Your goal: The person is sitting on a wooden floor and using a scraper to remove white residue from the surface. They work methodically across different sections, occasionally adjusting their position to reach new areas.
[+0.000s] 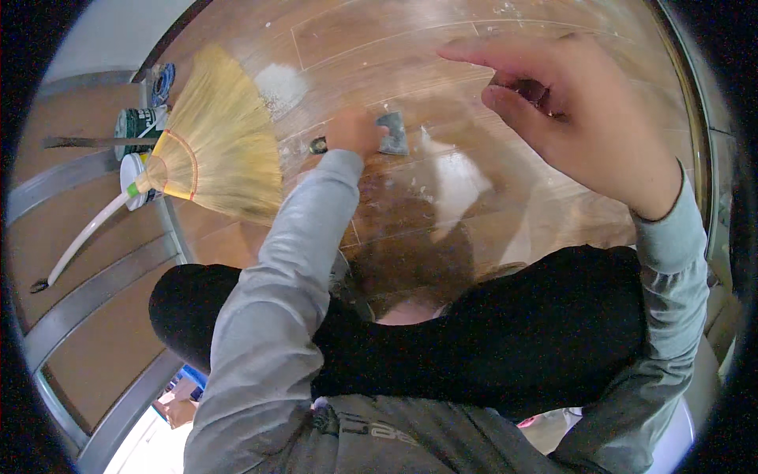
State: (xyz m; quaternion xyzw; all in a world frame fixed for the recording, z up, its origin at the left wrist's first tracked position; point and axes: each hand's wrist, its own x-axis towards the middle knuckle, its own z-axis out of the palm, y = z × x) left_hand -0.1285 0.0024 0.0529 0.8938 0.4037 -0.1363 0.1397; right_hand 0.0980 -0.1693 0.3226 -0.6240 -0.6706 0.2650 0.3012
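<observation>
My left hand [353, 130] is closed around the handle of a putty knife [395, 134], low over the wood-look floor. Its wide grey blade points right, and a dark handle end shows on the other side of my fist. Whether the blade touches the floor I cannot tell. Just right of the blade lies a whitish smear [458, 180] on the boards. Raised at the upper right, nearer to the camera, my right hand [588, 118] holds nothing visible; its index finger reaches left, with the thumb apart below it.
A straw broom [233, 134] with a white handle lies at the left. Beyond its head is a white powdery patch [282, 87]. A green bucket [134, 126] and a blue coil [163, 83] stand by a grey metal frame [55, 186]. My bent legs [505, 332] fill the near side.
</observation>
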